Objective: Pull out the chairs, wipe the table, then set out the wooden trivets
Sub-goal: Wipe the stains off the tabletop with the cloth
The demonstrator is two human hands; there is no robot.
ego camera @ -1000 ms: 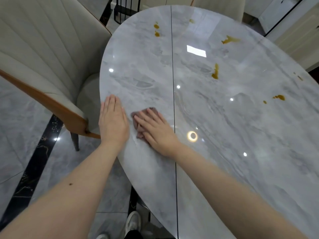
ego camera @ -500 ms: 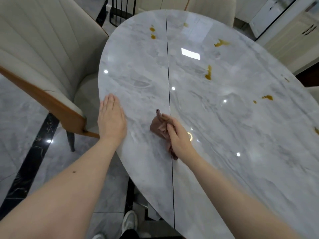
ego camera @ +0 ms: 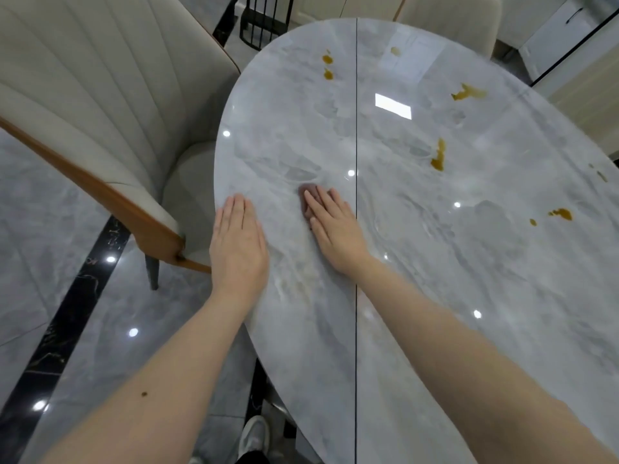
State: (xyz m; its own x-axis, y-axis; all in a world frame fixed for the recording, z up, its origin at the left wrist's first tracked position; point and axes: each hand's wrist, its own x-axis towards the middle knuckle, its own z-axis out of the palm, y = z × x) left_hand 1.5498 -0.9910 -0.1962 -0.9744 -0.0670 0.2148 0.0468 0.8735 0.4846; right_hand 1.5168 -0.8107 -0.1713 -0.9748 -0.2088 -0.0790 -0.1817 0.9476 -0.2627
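A glossy grey marble table [ego camera: 435,296] fills the right of the view, split by a thin dark seam. My right hand [ego camera: 335,229] presses flat on a small brown cloth [ego camera: 306,199] just left of the seam; only the cloth's far edge shows past the fingers. My left hand [ego camera: 238,249] lies flat and empty on the table's left edge, fingers together. Several amber stains dot the top: two small spots [ego camera: 327,67] at the far left, a splash [ego camera: 467,92] at the far right, a streak [ego camera: 438,157] in the middle, drops [ego camera: 561,214] on the right. No trivets are in view.
A cream padded chair with an orange-brown trim [ego camera: 100,135] stands at the table's left, close to the edge. Another cream chair back [ego camera: 449,25] rises beyond the far end. White cabinets [ego camera: 562,38] stand at the top right. The floor is grey marble with black strips.
My right hand has slid the cloth away from me and a little left, going from a bunched grip to a flat press. My left hand has stayed on the table edge.
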